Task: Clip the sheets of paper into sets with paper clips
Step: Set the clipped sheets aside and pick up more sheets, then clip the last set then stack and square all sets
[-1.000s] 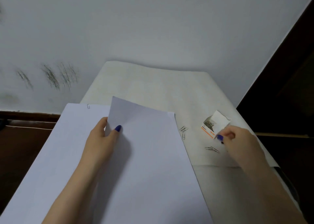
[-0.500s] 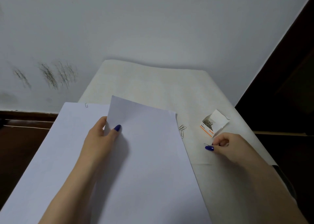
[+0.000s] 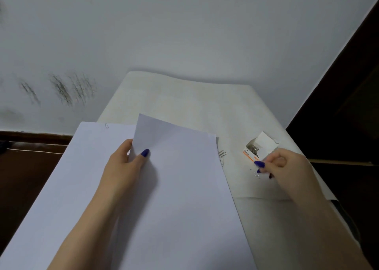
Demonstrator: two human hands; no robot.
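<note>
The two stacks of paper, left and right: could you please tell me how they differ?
The left stack already carries a paper clip at its top edge; the right stack shows none. The left stack lies flat; the right stack overlaps it, its top-left corner lifted and held by the left hand. Both are plain white sheets.

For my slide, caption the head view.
Left hand pinches loose sheets; right hand picks a paper clip beside the open box.
</note>
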